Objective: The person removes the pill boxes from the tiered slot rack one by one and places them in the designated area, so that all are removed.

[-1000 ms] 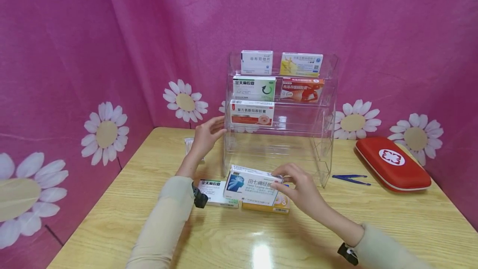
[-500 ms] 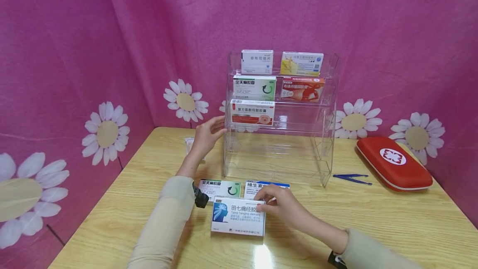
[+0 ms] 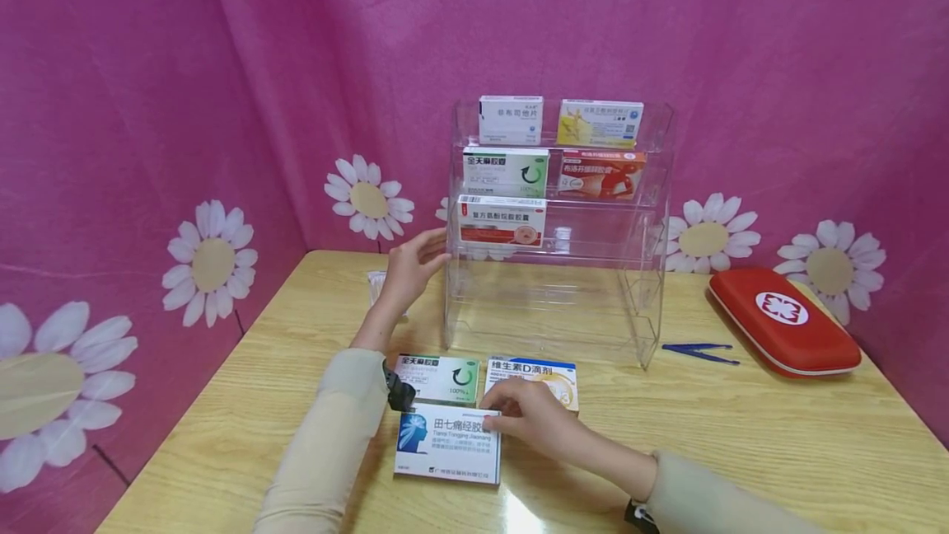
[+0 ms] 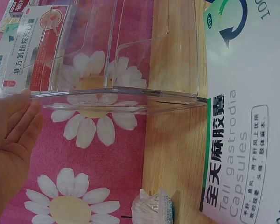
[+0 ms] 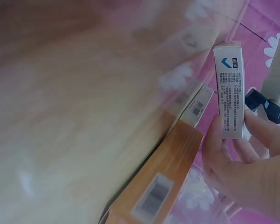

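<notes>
My right hand (image 3: pixel 530 414) pinches a white medicine box with a blue head picture (image 3: pixel 448 445) by its right end. In the right wrist view the box's narrow side (image 5: pixel 231 93) stands between thumb and fingers. That box is in front of a green-and-white medicine box (image 3: pixel 437 377) and a vitamin D box (image 3: pixel 534 377) lying on the table. My left hand (image 3: pixel 410 270) rests with straight fingers against the left side of a clear acrylic display rack (image 3: pixel 549 287). The rack's upper tiers bear several medicine boxes, among them a red-and-white one (image 3: pixel 502 222) on the third tier.
A red first-aid case (image 3: pixel 786 324) lies at the right, with blue tweezers (image 3: pixel 700 352) beside it. Behind my left wrist is a small pack of cotton swabs (image 4: pixel 151 207). A pink flowered cloth (image 3: pixel 356 64) hangs behind and left of the wooden table (image 3: pixel 245 435).
My right hand has brought the white box left and toward me, from above the vitamin D box to in front of the green-and-white box. The left hand has stayed at the rack.
</notes>
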Motion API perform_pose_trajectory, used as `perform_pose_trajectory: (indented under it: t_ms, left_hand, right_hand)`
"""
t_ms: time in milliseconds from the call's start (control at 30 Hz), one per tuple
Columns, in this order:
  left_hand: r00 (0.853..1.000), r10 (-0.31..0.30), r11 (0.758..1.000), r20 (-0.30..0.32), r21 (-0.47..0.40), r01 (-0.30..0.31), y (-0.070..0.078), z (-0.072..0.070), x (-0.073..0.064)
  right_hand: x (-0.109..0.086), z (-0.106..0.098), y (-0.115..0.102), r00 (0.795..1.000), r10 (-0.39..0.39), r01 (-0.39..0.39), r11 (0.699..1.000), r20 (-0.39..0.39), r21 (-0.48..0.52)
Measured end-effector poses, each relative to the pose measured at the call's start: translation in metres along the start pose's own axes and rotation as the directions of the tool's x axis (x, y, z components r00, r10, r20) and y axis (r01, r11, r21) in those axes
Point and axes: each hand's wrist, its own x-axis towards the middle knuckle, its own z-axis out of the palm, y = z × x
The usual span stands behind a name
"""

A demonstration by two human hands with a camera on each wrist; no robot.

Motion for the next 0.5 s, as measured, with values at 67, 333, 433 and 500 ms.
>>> perform_pose_trajectory:
  t_ms: [67, 333, 433, 500]
  left_hand:
    - [1.0, 0.001, 1.0, 0.002, -0.003, -0.001, 0.0, 0.0, 0.0]
    - [1.0, 0.001, 1.0, -0.005, -0.003, -0.001, 0.0, 0.001, 0.0]
    - [1.0, 0.006, 1.0, -0.007, -0.001, -0.006, 0.0, 0.001, 0.0]
    - [1.0, 0.003, 1.0, -0.005, -0.001, -0.003, 0.0, 0.001, -0.001]
  right_hand:
    - [0.002, 0.004, -0.002, 1.0, -0.006, 0.006, 1.0, 0.006, -0.007]
    - [0.011, 0.015, -0.01, 1.0, -0.009, 0.011, 0.998, 0.022, -0.064]
    - [0.014, 0.02, -0.013, 1.0, -0.008, 0.01, 0.997, 0.027, -0.073]
    - [0.016, 0.023, -0.014, 0.999, -0.009, 0.012, 0.997, 0.031, -0.077]
